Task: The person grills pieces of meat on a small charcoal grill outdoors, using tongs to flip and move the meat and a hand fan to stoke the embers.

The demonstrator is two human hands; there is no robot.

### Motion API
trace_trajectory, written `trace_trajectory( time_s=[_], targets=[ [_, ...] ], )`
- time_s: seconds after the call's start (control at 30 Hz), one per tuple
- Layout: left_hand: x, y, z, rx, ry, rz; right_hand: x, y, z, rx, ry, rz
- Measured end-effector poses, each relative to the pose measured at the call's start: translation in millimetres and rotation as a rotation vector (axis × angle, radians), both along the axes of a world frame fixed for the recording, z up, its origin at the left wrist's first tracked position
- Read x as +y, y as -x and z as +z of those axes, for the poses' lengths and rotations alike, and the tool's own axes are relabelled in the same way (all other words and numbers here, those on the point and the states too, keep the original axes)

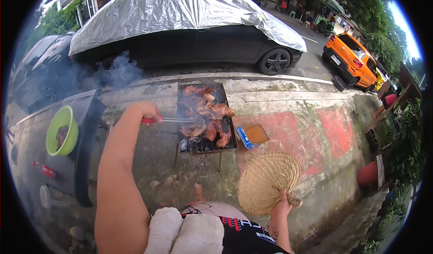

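Note:
My left hand (151,112) is closed on the red handle of metal tongs (176,119), whose far end reaches among the meat on the grill. Several browned, partly charred pieces of chicken (216,111) lie on the wire grate of a rectangular charcoal grill (203,147), with smoke around them. The tongs' tips are hard to make out against the meat. In my right hand (285,205) is the handle of a woven hand fan (265,181), its broad face below and to the right of the grill. A piece of cardboard (256,134) with a blue printed edge lies just right of the grill.
At left, a dark table (79,118) bears a green plastic basin (72,135) with meat inside and a red-labelled bottle (47,170). A car under a silver cover (169,13) stands beyond the grill, an orange car (351,57) at upper right. A red pot (368,174) stands at right.

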State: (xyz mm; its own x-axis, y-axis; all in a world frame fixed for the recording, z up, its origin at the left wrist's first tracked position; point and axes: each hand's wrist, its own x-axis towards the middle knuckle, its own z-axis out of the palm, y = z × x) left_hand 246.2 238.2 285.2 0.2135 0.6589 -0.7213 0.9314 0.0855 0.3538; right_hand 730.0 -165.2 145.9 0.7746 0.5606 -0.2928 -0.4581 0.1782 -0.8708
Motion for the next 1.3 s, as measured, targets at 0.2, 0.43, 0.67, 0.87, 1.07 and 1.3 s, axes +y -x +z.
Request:
trace_trajectory(
  time_s=[0.2,0.43,0.67,0.87,1.07,1.3],
  targets=[
    [-86,1,11,-0.003,-0.297,-0.115,10,4,1,0.014,-0.060,0.036],
    [-159,-15,-52,0.212,-0.646,-0.210,36,12,24,-0.025,-0.012,0.081],
    [-216,-50,-128,-0.004,-0.611,0.183,56,13,-4,-0.054,-0.046,0.234],
    [-217,-133,-129,-0.196,-0.741,0.272,43,4,9,0.111,-0.184,0.480],
    [-251,-108,-103,-0.205,-0.673,0.258,80,13,18,-0.008,-0.084,0.584],
    [-317,-39,-138,-0.236,-0.861,0.434,98,4,22,-0.119,-0.017,0.718]
  ],
)
